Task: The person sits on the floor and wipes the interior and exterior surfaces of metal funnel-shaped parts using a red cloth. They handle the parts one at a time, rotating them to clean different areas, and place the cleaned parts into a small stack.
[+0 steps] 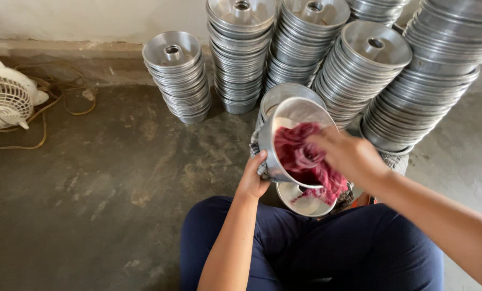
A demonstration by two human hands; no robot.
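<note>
My left hand [253, 178] grips the rim of a round aluminium pan [292, 113], tilted on its side with its opening toward me. My right hand [348, 156] reaches into the pan and presses a dark red cloth [300, 153] against its inside. The cloth hangs out over the lower rim. Another shallow metal pan [300, 200] lies below, just in front of my knees in dark blue trousers. A second pan [284, 94] stands right behind the held one.
Several tall stacks of aluminium ring-shaped baking pans [179, 75] line the wall, some leaning [359, 75]. A white fan [4, 97] with tangled cables sits at the far left on the grey concrete floor [106, 178].
</note>
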